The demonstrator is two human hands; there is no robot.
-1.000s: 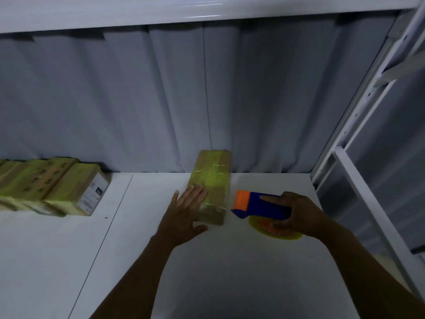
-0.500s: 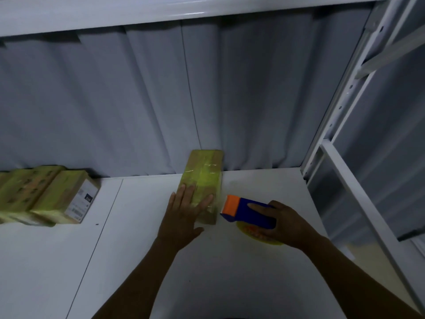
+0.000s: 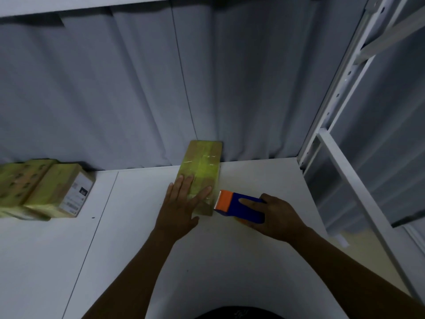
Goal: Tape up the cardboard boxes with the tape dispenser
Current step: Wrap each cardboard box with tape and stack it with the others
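A long cardboard box (image 3: 203, 161) wrapped in yellowish tape lies on the white table, its far end against the grey curtain. My left hand (image 3: 181, 204) presses flat on the box's near end, fingers straight and spread. My right hand (image 3: 276, 215) grips a blue tape dispenser (image 3: 243, 207) with an orange front, which sits just right of the box's near corner, almost touching it. The tape roll under the dispenser is mostly hidden by my hand.
Several taped cardboard boxes (image 3: 46, 189) lie in a row at the table's left, one with a white label. The white table (image 3: 253, 176) ends at a white metal rack frame (image 3: 333, 125) on the right. A grey curtain (image 3: 138, 88) hangs behind.
My left hand has slid further onto the box's near end. The dispenser has come closer to the box's near right corner, with less of the tape roll showing.
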